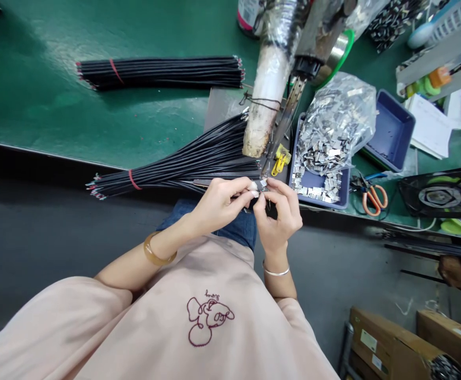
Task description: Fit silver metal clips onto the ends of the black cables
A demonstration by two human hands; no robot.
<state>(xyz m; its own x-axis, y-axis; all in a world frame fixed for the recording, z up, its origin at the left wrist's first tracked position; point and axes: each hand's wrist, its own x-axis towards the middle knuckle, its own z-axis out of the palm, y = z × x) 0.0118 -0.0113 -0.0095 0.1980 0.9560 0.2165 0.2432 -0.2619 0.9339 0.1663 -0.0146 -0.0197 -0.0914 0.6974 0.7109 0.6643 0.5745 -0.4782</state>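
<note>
My left hand (219,203) and my right hand (278,214) meet at the table's near edge, fingers pinched together around a small metal clip (262,183) and the end of a black cable. Just behind them lies a bundle of black cables (183,166) tied with a red band, fanning out to the left. Right above my fingers stands a tape-wrapped machine post (268,100) with a thin metal arm. To the right, a blue tray (343,187) holds loose metal clips and a clear bag of clips (335,124).
A second bundle of black cables (159,72) lies further back on the green table (56,105). Orange-handled scissors (373,198), an empty blue tray (391,132), papers and a black fan (442,195) sit at the right. Cardboard boxes (392,343) stand on the floor.
</note>
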